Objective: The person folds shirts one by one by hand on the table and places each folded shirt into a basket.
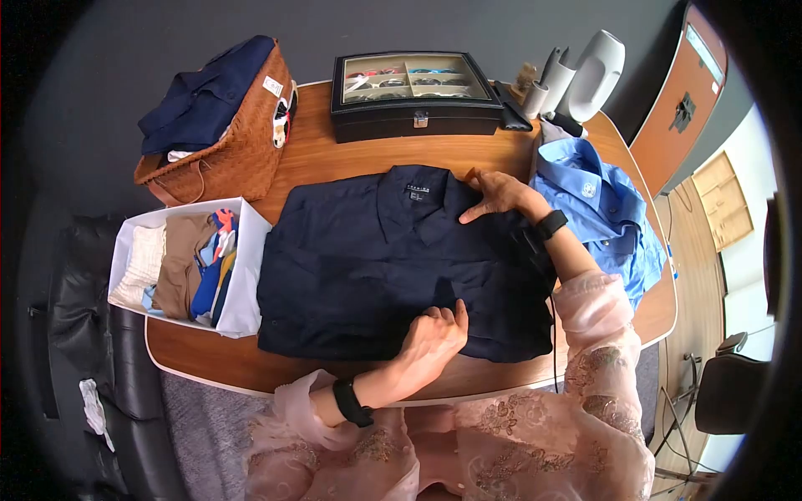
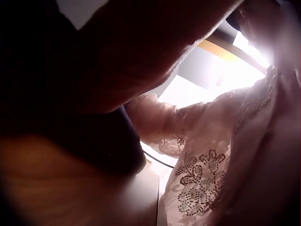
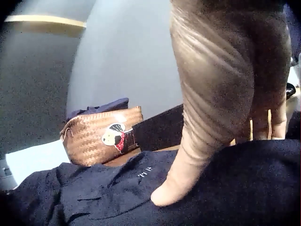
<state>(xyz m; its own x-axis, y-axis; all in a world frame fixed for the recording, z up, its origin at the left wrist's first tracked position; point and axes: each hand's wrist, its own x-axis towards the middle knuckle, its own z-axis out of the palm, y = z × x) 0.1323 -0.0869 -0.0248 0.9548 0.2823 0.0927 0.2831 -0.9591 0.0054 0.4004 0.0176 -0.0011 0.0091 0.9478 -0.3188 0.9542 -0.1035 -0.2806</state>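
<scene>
a dark navy shirt [image 1: 393, 267] lies flat and folded on the wooden table [image 1: 334, 159], collar toward the far edge, between a white box of folded clothes [image 1: 242, 292] and a light blue shirt [image 1: 601, 209]. the right hand [image 1: 494, 194] rests on it just beside the collar with fingers straight and spread, pressing the cloth down; the right wrist view shows a fingertip [image 3: 164, 195] flat on the navy fabric. the left hand [image 1: 434, 334] sits on the near hem with its fingers curled under, seemingly pinching a fold of the shirt, though the left wrist view is too dark and close to confirm it. the garment looks light, soft and limp, likely to slump and lose its folds if lifted by one point, so it is best taken at two edges or corners, or slid under with flat palms. a woven basket [image 1: 234, 150] and a glass-lidded case [image 1: 413, 88] stand at the back.
</scene>
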